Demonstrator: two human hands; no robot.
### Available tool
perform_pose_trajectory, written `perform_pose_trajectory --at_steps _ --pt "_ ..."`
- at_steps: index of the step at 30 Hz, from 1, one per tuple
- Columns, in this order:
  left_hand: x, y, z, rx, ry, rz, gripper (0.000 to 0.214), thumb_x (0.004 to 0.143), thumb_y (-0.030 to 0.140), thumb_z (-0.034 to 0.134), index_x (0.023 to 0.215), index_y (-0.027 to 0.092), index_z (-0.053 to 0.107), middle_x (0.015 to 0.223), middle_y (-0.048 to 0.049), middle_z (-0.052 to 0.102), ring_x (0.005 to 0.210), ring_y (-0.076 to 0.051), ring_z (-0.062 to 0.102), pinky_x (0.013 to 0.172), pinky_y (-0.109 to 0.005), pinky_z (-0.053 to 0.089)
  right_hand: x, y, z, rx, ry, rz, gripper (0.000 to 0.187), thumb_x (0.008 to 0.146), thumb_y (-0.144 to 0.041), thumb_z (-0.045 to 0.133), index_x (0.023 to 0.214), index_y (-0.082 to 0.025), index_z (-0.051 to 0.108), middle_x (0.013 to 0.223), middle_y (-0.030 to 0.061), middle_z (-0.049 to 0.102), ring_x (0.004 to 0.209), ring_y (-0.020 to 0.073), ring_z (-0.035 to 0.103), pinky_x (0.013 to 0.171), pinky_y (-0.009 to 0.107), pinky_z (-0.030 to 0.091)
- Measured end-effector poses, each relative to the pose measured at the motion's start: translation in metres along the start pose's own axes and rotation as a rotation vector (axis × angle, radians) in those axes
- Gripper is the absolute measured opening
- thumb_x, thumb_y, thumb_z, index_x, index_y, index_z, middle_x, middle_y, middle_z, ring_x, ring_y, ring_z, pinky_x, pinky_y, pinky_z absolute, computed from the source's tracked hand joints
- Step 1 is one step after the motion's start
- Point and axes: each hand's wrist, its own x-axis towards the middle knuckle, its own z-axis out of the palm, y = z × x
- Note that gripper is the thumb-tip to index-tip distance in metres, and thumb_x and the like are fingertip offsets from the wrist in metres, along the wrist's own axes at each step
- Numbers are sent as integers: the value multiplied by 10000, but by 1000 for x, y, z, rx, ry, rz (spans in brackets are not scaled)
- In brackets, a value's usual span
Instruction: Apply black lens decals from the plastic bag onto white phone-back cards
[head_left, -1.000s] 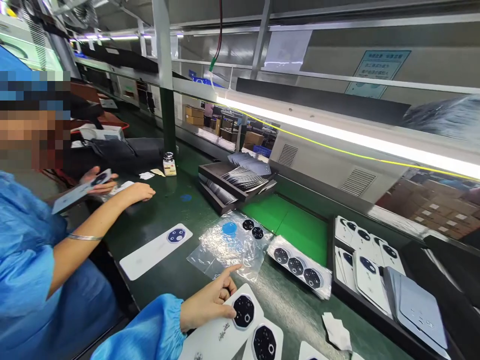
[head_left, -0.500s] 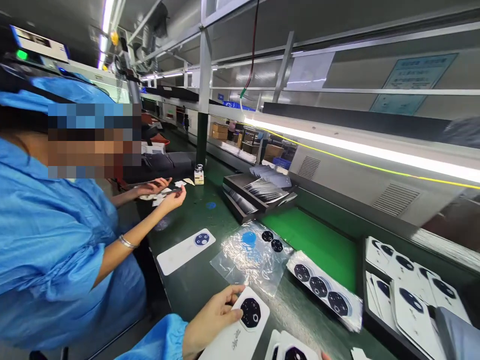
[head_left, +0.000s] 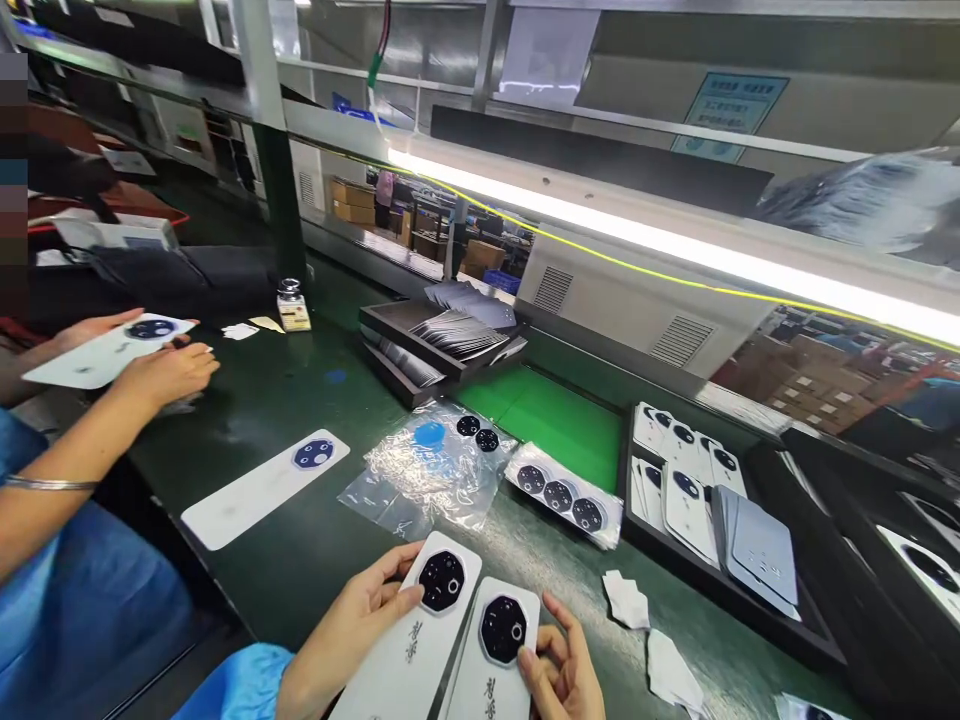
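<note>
My left hand (head_left: 352,610) is closed on a white phone back cover (head_left: 397,650), thumb beside its dark round camera plate. In my right hand (head_left: 564,665) is a similar white phone back cover (head_left: 487,695), gripped at its right edge; another edge shows beneath it, and I cannot tell how many are there. The two covers lie side by side, tilted, with dark lettering below the camera plates. Their lower ends run out of view. Beyond them on the green table, a plastic bag (head_left: 409,470) carries a blue disc and two dark camera plates.
A long white cover (head_left: 225,505) lies to the left. A plastic-wrapped strip of camera plates (head_left: 551,490) is ahead. Black trays (head_left: 757,615) with covers stand right, near crumpled white wipes (head_left: 626,600). At left, a co-worker's hand (head_left: 169,370) works at another white cover (head_left: 90,360).
My view has swung right and down. My right hand, barely visible before, now shows with its cover raised beside the left one. The co-worker now has a white cover at their hands.
</note>
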Motion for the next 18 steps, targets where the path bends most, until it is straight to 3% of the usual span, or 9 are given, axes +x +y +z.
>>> perform_pose_trajectory --at_steps 6,13,18 --pt "-3 0 5 8 -3 -1 827 543 710 809 1162 210 585 1089 -77 671 829 -237 672 761 -327 551 -2 -1 0 -56 2 17 704 638 -636 792 1145 -219 537 701 -44 574 460 70 484 421 181 348" --pt "-8 -7 7 28 -109 3 593 806 595 687 1255 238 540 1289 -82 592 1015 -246 641 880 -318 519 -2 2 -1 -87 4 60 726 655 -676 759 1168 -229 507 735 -32 597 477 84 494 442 197 380" --pt "-7 -16 8 56 -134 18 578 812 587 684 1253 234 560 1274 -86 603 1123 -280 598 924 -329 497 -2 5 -1 -104 24 63 747 641 -679 767 1167 -217 504 760 -28 603 496 77 512 494 201 416"
